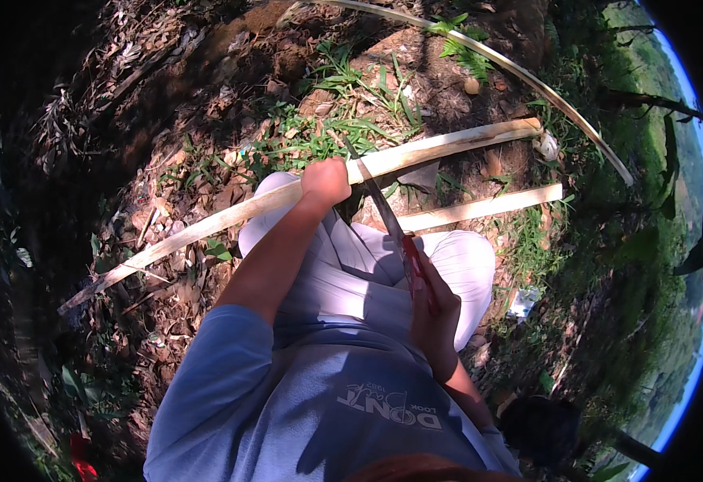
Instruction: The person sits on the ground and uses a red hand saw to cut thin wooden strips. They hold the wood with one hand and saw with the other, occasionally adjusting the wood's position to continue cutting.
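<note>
My left hand (326, 181) is closed around a long, pale, peeled wooden pole (456, 143), which slants across my lap from lower left to upper right. In my right hand (436, 309) is the red handle of a narrow-bladed hand saw (385, 210). The blade crosses the pole just to the right of my left fist, and its tip reaches past the far side. A shorter pale piece of wood (492, 206) lies beyond my right knee, partly hidden by the blade and my leg.
A long, thin, curved wooden strip (520, 72) lies at the far right. Dry leaves (158, 217) and grass tufts (371, 96) cover the ground around me. A dark object (540, 430) sits at the lower right, a small red thing (84, 462) at the lower left. Greenery stretches to the right.
</note>
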The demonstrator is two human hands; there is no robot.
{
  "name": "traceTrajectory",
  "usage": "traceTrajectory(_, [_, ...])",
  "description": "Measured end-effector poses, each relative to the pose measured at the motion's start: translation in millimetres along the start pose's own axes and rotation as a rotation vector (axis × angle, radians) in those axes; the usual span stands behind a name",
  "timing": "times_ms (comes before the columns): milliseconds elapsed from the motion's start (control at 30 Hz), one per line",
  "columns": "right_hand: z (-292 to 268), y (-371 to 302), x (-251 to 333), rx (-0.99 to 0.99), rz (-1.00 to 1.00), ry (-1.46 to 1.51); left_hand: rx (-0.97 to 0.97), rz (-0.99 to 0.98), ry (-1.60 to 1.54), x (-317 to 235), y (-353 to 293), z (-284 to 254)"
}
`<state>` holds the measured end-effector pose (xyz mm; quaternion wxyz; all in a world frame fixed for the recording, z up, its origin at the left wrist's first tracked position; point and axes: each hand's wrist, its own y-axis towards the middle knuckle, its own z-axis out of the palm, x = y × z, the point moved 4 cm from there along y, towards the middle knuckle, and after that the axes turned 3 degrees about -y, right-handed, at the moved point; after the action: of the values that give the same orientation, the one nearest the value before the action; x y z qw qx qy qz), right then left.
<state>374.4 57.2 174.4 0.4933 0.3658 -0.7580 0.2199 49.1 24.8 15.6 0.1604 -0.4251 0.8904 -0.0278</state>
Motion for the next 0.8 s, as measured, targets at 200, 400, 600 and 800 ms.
traceTrajectory(200, [44.9, 70.8, -40.8, 0.043, 0.098, -0.042, -0.058, 0.001, -0.021, 4.2, 1.8, -4.4])
traceTrajectory(400, [109.4, 164.7, -65.5, -0.207, -0.243, 0.156, -0.057, 0.015, -0.017, 0.5, 7.4, 5.0])
traceTrajectory(600, [148.1, 202.6, -69.2, -0.133, -0.124, 0.123, -0.07, 0.068, -0.037, 8.1, 10.5, 4.1])
traceTrajectory(800, [140.4, 172.3, -86.1, -0.08, -0.2, 0.354, -0.003, 0.035, 0.019, 0.7, 0.3, -7.4])
